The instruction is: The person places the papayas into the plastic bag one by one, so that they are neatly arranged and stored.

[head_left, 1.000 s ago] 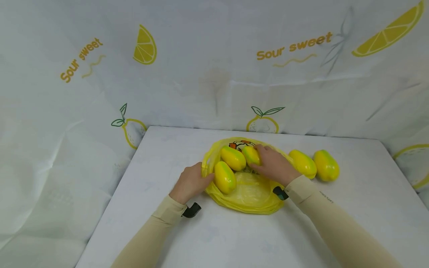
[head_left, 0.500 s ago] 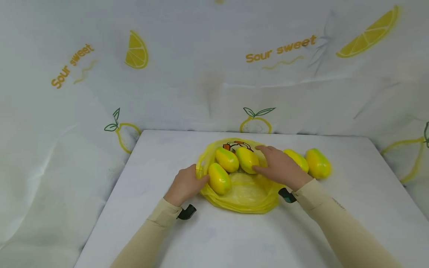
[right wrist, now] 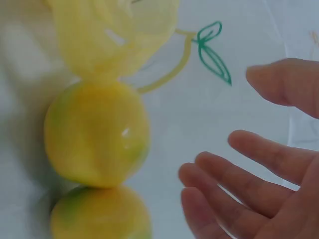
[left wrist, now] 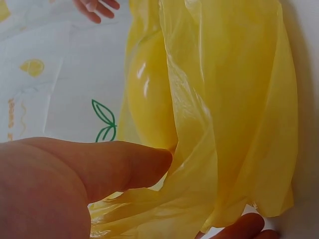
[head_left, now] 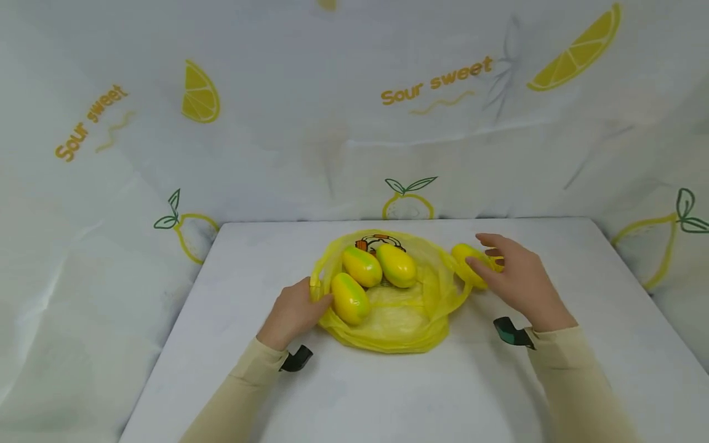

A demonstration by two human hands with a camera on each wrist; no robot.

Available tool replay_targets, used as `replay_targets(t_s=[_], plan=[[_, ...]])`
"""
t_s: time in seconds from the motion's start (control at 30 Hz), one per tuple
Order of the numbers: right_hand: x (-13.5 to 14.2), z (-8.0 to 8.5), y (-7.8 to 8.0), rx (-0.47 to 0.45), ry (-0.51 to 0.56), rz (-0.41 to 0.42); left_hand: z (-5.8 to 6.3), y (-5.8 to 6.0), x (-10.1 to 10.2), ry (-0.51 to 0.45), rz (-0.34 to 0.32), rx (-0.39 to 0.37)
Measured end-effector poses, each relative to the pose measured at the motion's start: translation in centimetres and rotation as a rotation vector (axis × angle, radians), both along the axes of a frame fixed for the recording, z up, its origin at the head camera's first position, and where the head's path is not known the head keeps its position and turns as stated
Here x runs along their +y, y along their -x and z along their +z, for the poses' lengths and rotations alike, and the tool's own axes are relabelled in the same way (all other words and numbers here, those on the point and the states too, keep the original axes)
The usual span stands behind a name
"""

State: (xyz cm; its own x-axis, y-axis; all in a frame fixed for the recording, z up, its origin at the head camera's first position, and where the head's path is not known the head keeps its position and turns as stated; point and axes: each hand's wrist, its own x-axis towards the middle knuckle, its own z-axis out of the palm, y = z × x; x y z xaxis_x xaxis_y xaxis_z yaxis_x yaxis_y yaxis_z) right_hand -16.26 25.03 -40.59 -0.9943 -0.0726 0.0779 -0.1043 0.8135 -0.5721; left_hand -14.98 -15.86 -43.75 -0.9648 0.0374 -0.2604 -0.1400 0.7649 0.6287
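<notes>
A yellow plastic bag (head_left: pixel 388 338) lies spread with its mouth wide. Inside rest three oblong yellow fruits with green streaks, mango-like: a front fruit (head_left: pixel 350 299), a middle fruit (head_left: pixel 362 266) and a right fruit (head_left: pixel 397 266). My left hand (head_left: pixel 290 314) pinches the bag's left rim, thumb (left wrist: pixel 134 164) on the inner side and fingers outside. Beyond the bag's right side my right hand (head_left: pixel 520 280) hovers with fingers spread, holding nothing. Near it, a fruit (right wrist: pixel 97 134) and another fruit (right wrist: pixel 102 216) sit side by side on the table; the hand mostly hides the second in the head view.
The white table (head_left: pixel 354 400) carries everything. Its back edge meets a white curtain (head_left: pixel 266 154) printed with lemons and lettering. One bag handle (head_left: pixel 462 298) hangs out towards the fruits on the right.
My right hand let go of the third fruit inside the bag, then moved right, out of the bag, to above the two loose fruits. The left hand keeps its grip on the rim.
</notes>
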Motion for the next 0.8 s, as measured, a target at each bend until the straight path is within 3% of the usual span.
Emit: replay_targets(t_s=[0.2, 0.4, 0.63, 0.8], plan=[[1.8, -2.0, 0.4, 0.068, 0.073, -0.141, 0.1, -0.6, -0.1, -0.003, 0.009, 0.003], [4.1, -3.0, 0.8, 0.159, 0.077, -0.220, 0.1, -0.5, 0.1, -0.005, -0.023, 0.029], [6.0, -4.6, 1.7, 0.020, 0.016, -0.232, 0.4, -0.4, -0.1, 0.007, -0.009, 0.017], [6.5, -5.5, 2.0, -0.088, 0.032, -0.229, -0.1, -0.3, -0.1, 0.011, -0.017, 0.008]])
